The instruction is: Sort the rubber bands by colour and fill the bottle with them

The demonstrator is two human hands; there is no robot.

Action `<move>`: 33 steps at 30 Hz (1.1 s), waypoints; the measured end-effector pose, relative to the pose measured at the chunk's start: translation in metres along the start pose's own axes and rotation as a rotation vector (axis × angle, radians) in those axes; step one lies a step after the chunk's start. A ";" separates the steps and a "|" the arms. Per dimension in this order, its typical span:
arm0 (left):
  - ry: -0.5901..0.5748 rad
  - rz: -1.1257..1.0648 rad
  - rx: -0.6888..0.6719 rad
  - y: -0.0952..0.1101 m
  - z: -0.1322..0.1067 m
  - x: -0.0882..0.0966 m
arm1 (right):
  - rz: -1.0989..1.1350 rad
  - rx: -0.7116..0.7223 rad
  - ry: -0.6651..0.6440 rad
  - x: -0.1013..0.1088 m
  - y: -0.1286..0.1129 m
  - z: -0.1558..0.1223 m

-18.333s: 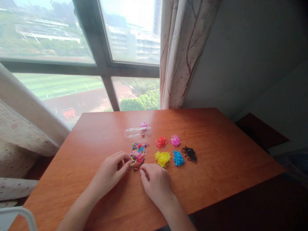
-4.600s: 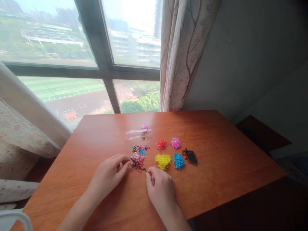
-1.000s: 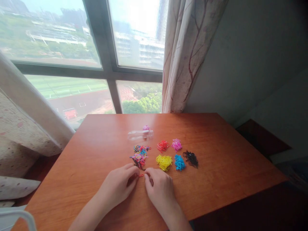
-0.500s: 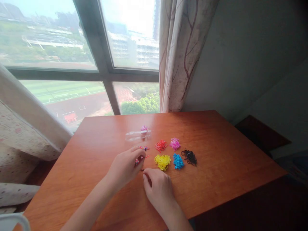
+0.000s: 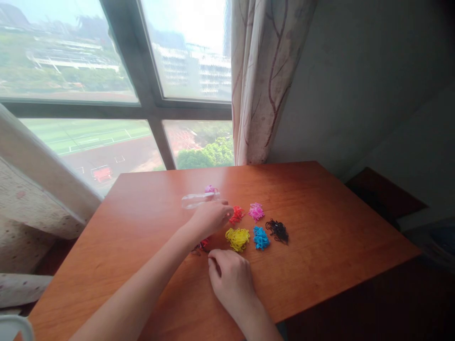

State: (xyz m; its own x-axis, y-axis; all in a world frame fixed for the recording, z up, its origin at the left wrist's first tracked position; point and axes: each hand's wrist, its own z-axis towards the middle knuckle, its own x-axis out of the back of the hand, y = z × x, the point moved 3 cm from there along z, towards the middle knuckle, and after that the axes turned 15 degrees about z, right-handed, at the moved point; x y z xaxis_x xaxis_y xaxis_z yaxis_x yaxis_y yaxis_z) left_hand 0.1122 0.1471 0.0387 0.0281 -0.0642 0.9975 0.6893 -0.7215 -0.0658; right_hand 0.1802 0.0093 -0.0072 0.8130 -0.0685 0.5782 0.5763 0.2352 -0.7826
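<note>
My left hand point(image 5: 211, 218) reaches over the table to the left edge of a red pile of small rubber bands point(image 5: 236, 215). Its fingers are pinched together; what is between them is too small to make out. My right hand point(image 5: 232, 272) rests low on the table, fingers curled, with a thin dark rubber band point(image 5: 206, 251) at its fingertips. A mixed pile of bands point(image 5: 202, 244) lies partly hidden under my left forearm. Close by are piles of yellow bands point(image 5: 237, 239), blue bands point(image 5: 261, 237), pink bands point(image 5: 256, 212) and black bands point(image 5: 277, 231).
A clear plastic container point(image 5: 192, 201) lies behind my left hand, with a purple clump point(image 5: 210, 189) beside it. The wooden table point(image 5: 320, 237) stands against a window and curtain point(image 5: 263, 80). A white rim point(image 5: 16, 324) shows at the lower left.
My left hand has moved from the mixed pile forward and right to the red pile. My right hand has stayed in about the same place. The view has shifted slightly.
</note>
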 end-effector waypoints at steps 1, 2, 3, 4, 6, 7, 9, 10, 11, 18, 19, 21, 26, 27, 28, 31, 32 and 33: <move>-0.001 0.003 0.004 0.000 0.000 -0.001 | -0.001 0.001 0.001 0.000 0.000 0.000; 0.000 0.006 0.011 0.000 0.000 -0.002 | -0.003 0.002 0.001 0.000 0.000 0.000; 0.002 0.007 0.018 0.000 0.000 -0.002 | -0.005 0.003 0.001 0.000 -0.001 0.000; 0.006 0.006 0.027 0.001 0.000 -0.002 | -0.008 0.004 0.003 0.001 -0.001 0.000; 0.015 0.001 0.042 0.000 -0.001 -0.001 | -0.012 0.005 0.009 0.001 -0.001 0.001; 0.021 -0.002 0.049 0.000 -0.002 0.000 | -0.013 0.007 0.012 0.001 -0.001 0.001; 0.035 -0.012 0.064 -0.002 -0.006 0.003 | -0.012 0.014 0.020 0.001 -0.001 0.001; 0.045 -0.018 0.074 -0.003 -0.008 0.005 | -0.012 0.017 0.025 0.001 -0.002 0.001; 0.055 -0.024 0.088 -0.004 -0.012 0.007 | -0.012 0.018 0.033 0.001 -0.002 0.001; 0.104 -0.037 0.217 -0.015 -0.052 0.017 | -0.054 -0.019 0.055 0.001 -0.002 0.001; 0.109 -0.041 0.240 -0.017 -0.058 0.018 | -0.065 -0.027 0.052 0.001 -0.002 0.001; 0.119 -0.072 0.294 -0.020 -0.069 0.019 | -0.088 -0.045 0.041 0.000 -0.002 0.002; 0.151 -0.196 0.388 -0.025 -0.095 0.019 | -0.130 -0.084 -0.008 -0.002 -0.005 0.007; 0.154 -0.218 0.399 -0.025 -0.100 0.018 | -0.135 -0.091 -0.017 -0.002 -0.005 0.008; 0.152 -0.241 0.409 -0.025 -0.104 0.016 | -0.140 -0.098 -0.024 -0.002 -0.005 0.009; 0.129 -0.295 0.423 -0.024 -0.114 0.008 | -0.155 -0.108 -0.030 -0.003 -0.005 0.011; 0.119 -0.306 0.424 -0.024 -0.117 0.005 | -0.157 -0.105 -0.029 -0.003 -0.005 0.011; 0.108 -0.312 0.425 -0.023 -0.119 0.001 | -0.156 -0.097 -0.028 -0.003 -0.005 0.011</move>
State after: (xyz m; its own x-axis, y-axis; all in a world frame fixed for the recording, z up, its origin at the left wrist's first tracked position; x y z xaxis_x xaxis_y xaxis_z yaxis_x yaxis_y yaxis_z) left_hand 0.0100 0.0819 0.0385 -0.2835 0.0220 0.9587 0.8859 -0.3767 0.2706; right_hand 0.1739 0.0189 -0.0029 0.7116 -0.0695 0.6991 0.7013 0.1290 -0.7011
